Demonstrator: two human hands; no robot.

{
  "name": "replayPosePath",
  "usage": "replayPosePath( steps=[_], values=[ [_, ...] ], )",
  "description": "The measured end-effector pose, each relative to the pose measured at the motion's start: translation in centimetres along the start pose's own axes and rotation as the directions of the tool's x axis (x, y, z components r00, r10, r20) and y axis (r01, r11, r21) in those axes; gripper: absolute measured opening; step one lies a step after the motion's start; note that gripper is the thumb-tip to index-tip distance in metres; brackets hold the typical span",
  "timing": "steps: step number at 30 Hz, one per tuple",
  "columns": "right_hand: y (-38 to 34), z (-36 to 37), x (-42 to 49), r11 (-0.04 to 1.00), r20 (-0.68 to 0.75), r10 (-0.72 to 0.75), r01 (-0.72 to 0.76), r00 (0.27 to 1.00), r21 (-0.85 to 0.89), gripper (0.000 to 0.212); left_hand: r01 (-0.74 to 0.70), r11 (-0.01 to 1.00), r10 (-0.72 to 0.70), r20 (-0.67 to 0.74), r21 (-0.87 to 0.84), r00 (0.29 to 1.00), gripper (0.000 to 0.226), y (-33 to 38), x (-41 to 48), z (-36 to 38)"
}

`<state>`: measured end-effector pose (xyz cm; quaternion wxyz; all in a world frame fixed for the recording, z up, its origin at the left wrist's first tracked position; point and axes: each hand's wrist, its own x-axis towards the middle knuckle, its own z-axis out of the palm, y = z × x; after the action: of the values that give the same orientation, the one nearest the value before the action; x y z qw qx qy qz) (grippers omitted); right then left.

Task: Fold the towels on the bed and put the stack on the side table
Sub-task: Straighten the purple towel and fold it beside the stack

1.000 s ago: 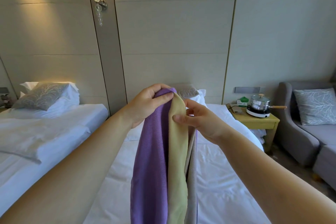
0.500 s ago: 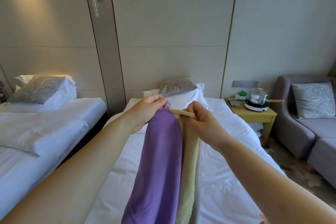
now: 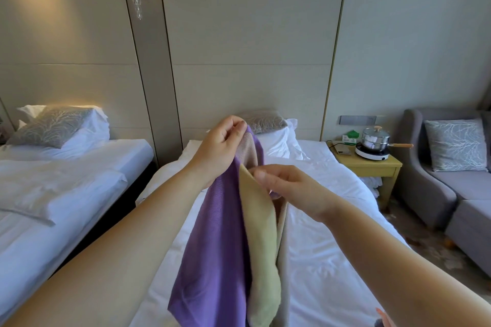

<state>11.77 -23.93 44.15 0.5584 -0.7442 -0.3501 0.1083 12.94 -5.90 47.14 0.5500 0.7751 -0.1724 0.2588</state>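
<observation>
Head camera is showing the left hand [image 3: 218, 148] pinching the top of the purple towel [image 3: 212, 247] in a tight grip. The right hand [image 3: 292, 188] is pinching the corner of the yellow towel [image 3: 263, 233] just beside it. Both towels are hanging down over the white bed [image 3: 332, 260]. The yellow surface [image 3: 372, 166] is standing beside the bed, holding a pot [image 3: 376, 138].

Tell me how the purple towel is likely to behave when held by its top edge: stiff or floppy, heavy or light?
Probably floppy: the purple towel hangs in soft folds from the left hand. Likely light, since a pinch of the fingers alone carries it. It may cling to the yellow towel that the right hand pinches, as they hang touching.
</observation>
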Motion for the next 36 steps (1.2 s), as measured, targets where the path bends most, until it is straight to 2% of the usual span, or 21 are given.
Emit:
replayPosePath(
  steps=[2, 3, 7, 12, 14, 16, 19, 21, 24, 28, 32, 34, 36],
  values=[
    [-0.1, -0.1, 0.1, 0.997, -0.014, 0.081, -0.08, 0.997, 0.009, 0.053, -0.022, 1.0, 0.021, -0.007, -0.02, 1.0, 0.02, 0.0, 0.1, 0.0],
    [0.0, 0.0, 0.1, 0.995, -0.036, 0.099, -0.1, 0.994, -0.001, 0.051, -0.019, 0.999, 0.019, -0.007, -0.038, 1.0, 0.02, 0.0, 0.1, 0.1],
    [0.9, 0.9, 0.6, 0.998, -0.048, 0.059, -0.059, 0.997, 0.005, 0.006, 0.07, 0.981, -0.077, -0.034, -0.18, 0.996, 0.021, -0.2, 0.2, 0.8],
    [1.0, 1.4, 0.9, 0.994, -0.087, 0.054, -0.061, 0.995, -0.085, 0.029, 0.178, 0.946, -0.204, -0.071, -0.272, 0.976, 0.025, -0.6, 0.2, 0.7],
    [1.0, 1.3, 1.0, 0.996, -0.135, 0.04, -0.049, 0.99, -0.07, 0.024, 0.181, 0.947, -0.204, -0.065, -0.264, 0.977, 0.026, -0.8, 0.2, 0.4],
    [1.1, 1.2, 1.0, 1.0, -0.181, -0.002, -0.003, 0.984, -0.027, 0.009, 0.171, 0.955, -0.193, -0.071, -0.243, 0.979, 0.025, -0.8, 0.3, 0.0],
    [0.9, 1.2, 1.1, 0.999, -0.242, -0.04, 0.044, 0.969, 0.013, 0.007, 0.145, 0.96, -0.184, -0.145, -0.24, 0.972, 0.025, -0.7, 0.5, 0.0],
    [0.7, 1.6, 1.1, 0.998, -0.234, -0.038, 0.047, 0.971, 0.033, 0.004, 0.125, 0.964, -0.173, -0.196, -0.235, 0.965, 0.025, -0.6, 0.5, 0.4],
    [0.6, 2.6, 1.2, 0.999, -0.205, -0.004, 0.013, 0.979, 0.044, 0.016, 0.108, 0.977, -0.15, -0.229, -0.186, 0.962, 0.026, -0.5, 0.7, 1.1],
    [0.9, 3.1, 1.4, 0.998, -0.267, 0.042, -0.029, 0.963, 0.051, 0.03, 0.101, 0.97, -0.152, -0.228, -0.222, 0.962, 0.026, -0.4, 0.9, 1.2],
    [0.9, 2.4, 1.2, 0.973, -0.156, 0.083, -0.046, 0.984, 0.228, 0.019, 0.08, 0.977, -0.128, -0.237, -0.199, 0.963, 0.025, -0.6, 0.9, 0.9],
    [0.8, 2.2, 1.1, 0.972, -0.109, 0.046, -0.02, 0.993, 0.233, 0.011, 0.077, 0.976, -0.125, -0.232, -0.205, 0.965, 0.024, -0.6, 0.8, 0.9],
    [0.7, 2.0, 1.1, 0.974, -0.103, -0.01, 0.033, 0.995, 0.223, 0.014, 0.072, 0.973, -0.12, -0.218, -0.217, 0.969, 0.024, -0.6, 0.7, 0.8]
  ],
)
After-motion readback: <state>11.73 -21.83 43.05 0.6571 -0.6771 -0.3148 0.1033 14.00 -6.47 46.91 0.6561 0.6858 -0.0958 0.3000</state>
